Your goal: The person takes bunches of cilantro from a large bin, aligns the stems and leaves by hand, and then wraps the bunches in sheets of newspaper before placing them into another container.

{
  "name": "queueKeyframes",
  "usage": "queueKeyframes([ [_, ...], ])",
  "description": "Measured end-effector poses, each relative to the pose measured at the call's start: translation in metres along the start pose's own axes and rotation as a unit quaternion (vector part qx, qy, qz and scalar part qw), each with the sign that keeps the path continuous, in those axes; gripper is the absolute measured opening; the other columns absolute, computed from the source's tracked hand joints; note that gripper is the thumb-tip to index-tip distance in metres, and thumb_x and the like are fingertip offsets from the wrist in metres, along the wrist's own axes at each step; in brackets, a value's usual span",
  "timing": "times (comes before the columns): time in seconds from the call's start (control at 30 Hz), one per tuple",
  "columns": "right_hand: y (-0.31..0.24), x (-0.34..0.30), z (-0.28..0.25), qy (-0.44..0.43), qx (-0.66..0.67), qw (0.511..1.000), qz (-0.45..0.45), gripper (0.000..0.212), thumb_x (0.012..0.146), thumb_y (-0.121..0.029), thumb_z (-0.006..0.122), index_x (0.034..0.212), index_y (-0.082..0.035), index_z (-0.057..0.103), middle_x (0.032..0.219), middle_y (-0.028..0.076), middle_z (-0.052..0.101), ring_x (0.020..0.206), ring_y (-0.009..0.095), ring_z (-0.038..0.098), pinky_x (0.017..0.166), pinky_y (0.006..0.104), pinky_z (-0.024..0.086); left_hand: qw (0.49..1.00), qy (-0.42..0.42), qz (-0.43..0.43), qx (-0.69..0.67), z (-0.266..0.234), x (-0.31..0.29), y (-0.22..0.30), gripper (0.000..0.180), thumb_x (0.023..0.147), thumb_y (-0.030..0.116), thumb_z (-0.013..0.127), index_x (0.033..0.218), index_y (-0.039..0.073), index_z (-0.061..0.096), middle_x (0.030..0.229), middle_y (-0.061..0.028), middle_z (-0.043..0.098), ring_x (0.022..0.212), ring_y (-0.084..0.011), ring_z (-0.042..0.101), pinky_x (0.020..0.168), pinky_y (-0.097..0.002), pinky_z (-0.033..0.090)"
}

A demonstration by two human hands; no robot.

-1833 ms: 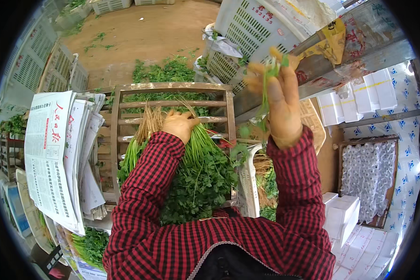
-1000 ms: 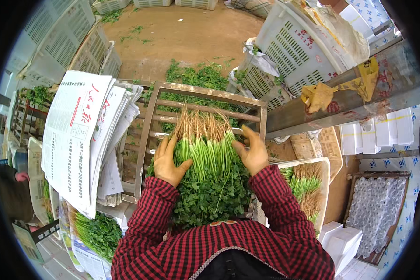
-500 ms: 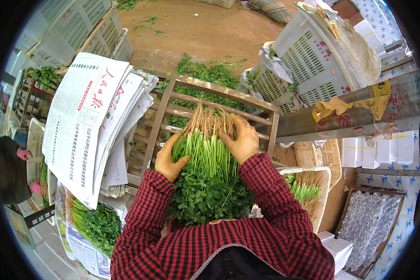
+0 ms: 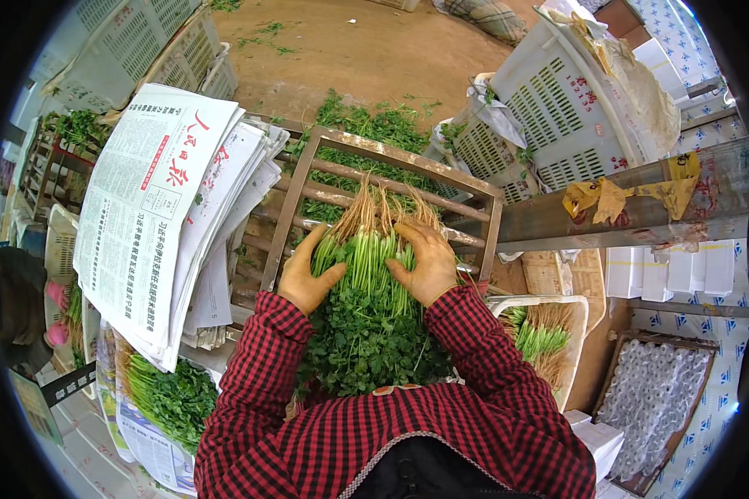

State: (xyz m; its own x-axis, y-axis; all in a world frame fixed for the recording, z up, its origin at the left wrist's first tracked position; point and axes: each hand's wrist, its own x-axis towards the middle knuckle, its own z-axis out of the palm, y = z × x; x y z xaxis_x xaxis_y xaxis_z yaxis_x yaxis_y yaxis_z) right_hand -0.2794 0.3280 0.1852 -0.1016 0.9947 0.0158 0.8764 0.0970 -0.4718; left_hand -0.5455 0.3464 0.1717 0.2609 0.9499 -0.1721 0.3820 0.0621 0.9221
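Observation:
A thick bunch of coriander [image 4: 366,270] lies on a rusty metal rack, its brown roots pointing away from me and its leaves toward my body. My left hand [image 4: 310,270] cups the left side of the stems, thumb laid over them. On the right side, my right hand [image 4: 429,262] presses in with curved fingers near the roots and the thumb on the stems. Between them the pale stem bases are held together. The undersides of both hands are hidden.
Stacked newspapers [image 4: 146,224] lie left of the metal rack [image 4: 495,224]. More coriander sits at lower left [image 4: 171,399] and in a white crate [image 4: 587,320] at right. A metal beam [image 4: 641,195] and plastic crates [image 4: 549,108] stand right. A co-worker's pink-gloved hands [image 4: 57,312] show far left.
My right hand has come slightly nearer and inward, its fingers more curled against the bunch. The stems are pressed closer together. The left hand is nearly in the same place.

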Motion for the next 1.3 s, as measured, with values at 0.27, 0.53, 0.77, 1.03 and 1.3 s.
queueKeyframes([
  [0.27, -0.002, -0.001, -0.002, 0.011, 0.014, 1.000, 0.019, 0.064, 0.082, -0.033, 0.079, 0.138, -0.009, 0.061, 0.145, 0.014, 0.058, 0.137, 0.033, 0.051, 0.118, 0.0474, 0.038, 0.977, -0.028, -0.018, 0.208, 0.019, 0.013, 0.024, 0.105, 0.077, 0.026, 0.088, 0.162, 0.016, 0.027, 0.167, -0.0200, 0.026, 0.151, -0.0414, 0.031, 0.123, -0.0477, 0.033],
  [0.53, 0.000, -0.004, 0.004, 0.006, 0.015, 0.999, 0.037, 0.068, 0.083, -0.035, 0.079, 0.143, -0.013, 0.057, 0.148, 0.013, 0.056, 0.140, 0.032, 0.048, 0.121, 0.0479, 0.035, 0.994, -0.050, -0.029, 0.090, -0.001, 0.014, 0.003, 0.087, 0.082, 0.013, 0.083, 0.156, 0.006, 0.038, 0.153, -0.0217, 0.049, 0.141, -0.0373, 0.049, 0.117, -0.0443, 0.041],
  [0.77, -0.003, -0.004, -0.007, 0.048, 0.057, 0.997, 0.018, 0.071, 0.085, -0.036, 0.079, 0.148, -0.014, 0.053, 0.152, 0.017, 0.052, 0.143, 0.036, 0.045, 0.120, 0.0510, 0.036, 0.995, -0.052, -0.007, 0.090, -0.002, 0.013, -0.005, 0.085, 0.083, 0.017, 0.083, 0.156, 0.005, 0.040, 0.153, -0.0230, 0.049, 0.141, -0.0371, 0.048, 0.118, -0.0451, 0.040],
  [1.03, 0.027, -0.014, 0.000, 0.064, 0.171, 0.965, 0.191, 0.076, 0.096, -0.060, 0.062, 0.134, 0.006, 0.060, 0.124, 0.031, 0.066, 0.118, 0.045, 0.063, 0.101, 0.0497, 0.050, 0.990, -0.098, 0.091, -0.040, 0.040, 0.009, -0.002, 0.076, 0.084, 0.016, 0.080, 0.150, 0.003, 0.045, 0.148, -0.0226, 0.052, 0.136, -0.0379, 0.052, 0.114, -0.0465, 0.043],
  [1.3, 0.045, 0.010, 0.009, 0.016, 0.213, 0.971, 0.111, 0.109, 0.083, -0.087, 0.054, 0.143, 0.004, 0.052, 0.130, 0.029, 0.065, 0.126, 0.043, 0.061, 0.106, 0.0479, 0.048, 0.982, -0.073, 0.106, 0.138, 0.057, -0.001, 0.012, 0.089, 0.085, 0.024, 0.081, 0.157, 0.003, 0.034, 0.154, -0.0246, 0.045, 0.140, -0.0414, 0.047, 0.116, -0.0457, 0.042],
])
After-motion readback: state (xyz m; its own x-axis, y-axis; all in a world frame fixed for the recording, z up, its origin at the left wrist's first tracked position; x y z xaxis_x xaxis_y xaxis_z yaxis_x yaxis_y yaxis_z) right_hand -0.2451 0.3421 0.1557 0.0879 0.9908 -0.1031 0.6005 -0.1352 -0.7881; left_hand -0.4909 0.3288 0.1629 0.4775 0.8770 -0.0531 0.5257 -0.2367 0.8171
